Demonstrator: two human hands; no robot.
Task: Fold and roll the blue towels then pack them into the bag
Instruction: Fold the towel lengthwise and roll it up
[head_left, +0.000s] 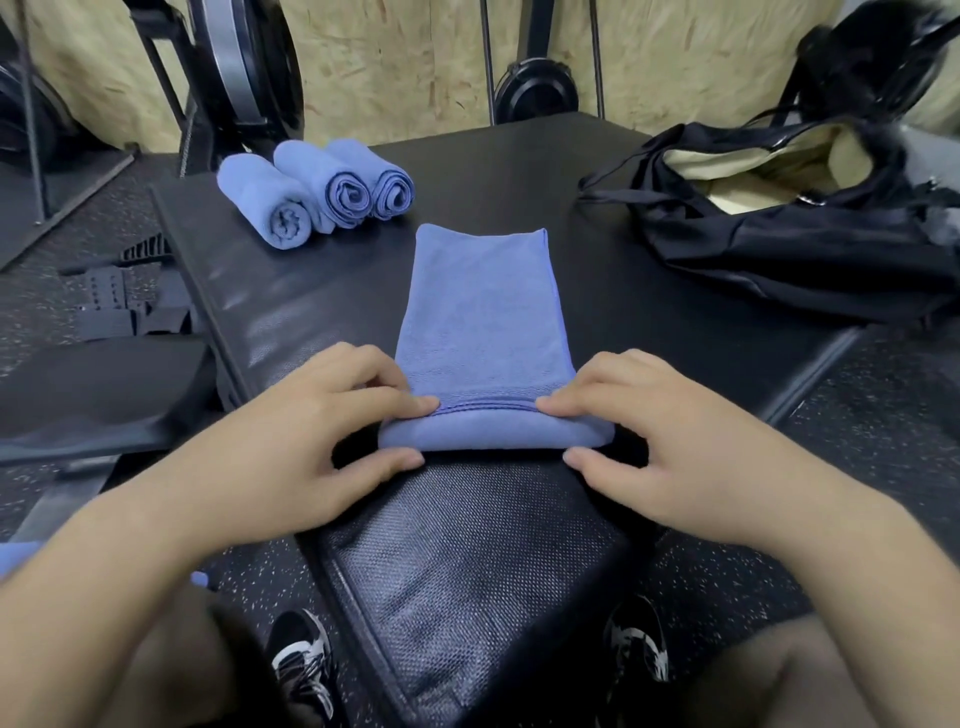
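A folded blue towel (480, 312) lies lengthwise in the middle of the black padded bench (597, 171). Its near end is turned over into a short roll. My left hand (317, 431) pinches the roll's left end, fingers on top and thumb under the front. My right hand (660, 431) pinches the right end the same way. Three rolled blue towels (317, 189) lie side by side at the back left of the bench. The black bag (789, 228) sits open at the right, showing its beige lining.
Gym machines and a black weight plate (535, 93) stand against the chipboard wall behind. Black straps and buckles (122, 296) lie on the speckled floor at left. A bit of blue cloth (21, 558) shows at the lower left edge. My shoes (304, 660) are below the bench.
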